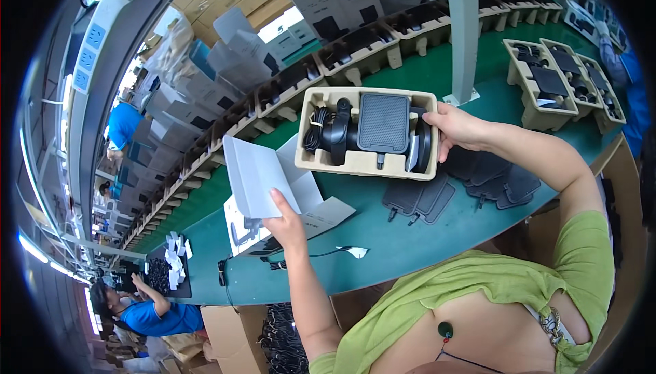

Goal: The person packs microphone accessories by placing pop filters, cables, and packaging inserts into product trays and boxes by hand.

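Observation:
My right hand (456, 128) grips the right end of a beige moulded-pulp tray (362, 167), held up over the green table. In the tray sit a flat black textured panel (383, 123), a coiled black cable (315, 130), a black bracket-like part (340, 131) and a round black part (426, 145) at the right end. My left hand (287, 225) is closed on the raised flap of an open white carton (254, 179), thumb on its face. The carton stands tilted on the table, below and left of the tray; its inside is mostly hidden.
Loose black panels (418, 199) lie below the tray, with more panels (502, 184) to the right. Filled trays (540, 87) stand at far right, and a long row (362, 49) curves behind. A metal post (463, 32) rises from the table. A co-worker in blue (160, 314) is at lower left.

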Action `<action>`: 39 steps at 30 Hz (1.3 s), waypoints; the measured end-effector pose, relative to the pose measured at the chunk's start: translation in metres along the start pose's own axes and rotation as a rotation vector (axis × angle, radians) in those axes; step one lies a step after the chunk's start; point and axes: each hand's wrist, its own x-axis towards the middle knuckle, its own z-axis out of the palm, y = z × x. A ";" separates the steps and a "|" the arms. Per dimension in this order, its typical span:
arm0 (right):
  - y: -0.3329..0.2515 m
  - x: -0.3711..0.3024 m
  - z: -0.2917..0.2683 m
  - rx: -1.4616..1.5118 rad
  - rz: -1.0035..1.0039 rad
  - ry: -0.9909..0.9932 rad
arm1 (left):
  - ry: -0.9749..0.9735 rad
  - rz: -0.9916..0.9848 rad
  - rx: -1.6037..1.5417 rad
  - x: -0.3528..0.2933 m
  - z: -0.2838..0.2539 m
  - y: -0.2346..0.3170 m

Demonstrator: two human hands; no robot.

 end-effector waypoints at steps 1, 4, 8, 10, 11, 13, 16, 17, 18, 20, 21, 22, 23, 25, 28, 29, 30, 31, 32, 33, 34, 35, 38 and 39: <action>-0.001 0.001 0.000 -0.015 -0.017 -0.017 | 0.032 0.018 0.020 0.005 0.003 -0.008; -0.003 0.003 0.004 -0.004 -0.020 -0.025 | 0.051 -0.029 0.041 0.011 0.007 -0.014; 0.005 0.015 0.000 -0.016 -0.005 -0.021 | 0.081 0.124 -0.021 0.008 0.011 -0.001; 0.007 0.018 0.004 -0.024 -0.007 -0.007 | 0.102 0.127 -0.015 0.013 0.011 0.000; 0.007 0.019 0.007 -0.044 -0.014 0.002 | 0.135 0.130 -0.011 0.014 0.012 -0.001; 0.005 0.017 0.014 -0.078 -0.026 -0.014 | 0.133 0.121 -0.003 0.020 0.014 -0.004; -0.002 0.020 0.022 -0.140 -0.046 -0.022 | 0.121 0.105 0.010 0.033 0.018 -0.007; -0.003 0.023 0.023 -0.151 -0.009 -0.064 | 0.076 0.052 0.043 0.034 0.017 -0.008; -0.003 0.026 0.023 -0.161 0.026 -0.107 | 0.031 0.000 0.076 0.036 0.016 -0.009; -0.006 0.038 0.021 -0.156 0.077 -0.136 | 0.013 0.011 0.046 0.040 0.014 -0.019; -0.007 0.045 0.021 -0.183 0.074 -0.163 | -0.018 0.017 0.033 0.042 0.013 -0.020; -0.009 0.050 0.021 -0.211 0.072 -0.191 | -0.048 0.022 0.021 0.043 0.012 -0.022; -0.013 0.055 0.021 -0.221 0.060 -0.226 | -0.045 0.021 0.023 0.044 0.010 -0.023; -0.020 0.069 0.024 -0.277 0.090 -0.227 | -0.169 0.182 0.050 0.044 0.007 -0.025; -0.025 0.085 0.033 -0.243 0.131 -0.207 | -0.136 0.163 0.009 0.042 0.006 -0.036; -0.024 0.090 0.033 -0.239 0.116 -0.201 | -0.138 0.161 0.009 0.042 0.006 -0.040; -0.024 0.094 0.034 -0.235 0.102 -0.195 | -0.135 0.129 -0.027 0.042 0.004 -0.045; -0.024 0.097 0.033 -0.233 0.106 -0.194 | -0.132 0.096 -0.064 0.043 0.003 -0.049; -0.025 0.098 0.033 -0.263 0.105 -0.213 | -0.131 0.089 -0.062 0.043 0.002 -0.051; -0.027 0.098 0.033 -0.291 0.103 -0.233 | -0.115 0.044 -0.076 0.044 0.002 -0.053; -0.029 0.096 0.032 -0.292 0.109 -0.236 | -0.099 -0.001 -0.090 0.045 0.001 -0.056; -0.031 0.091 0.033 -0.284 0.090 -0.256 | -0.092 -0.089 -0.174 0.047 -0.001 -0.060; -0.026 0.092 0.035 -0.241 0.025 -0.279 | -0.141 -0.203 -0.211 0.047 -0.009 -0.064; -0.027 0.094 0.038 -0.257 -0.007 -0.248 | -0.139 -0.206 -0.210 0.045 -0.008 -0.064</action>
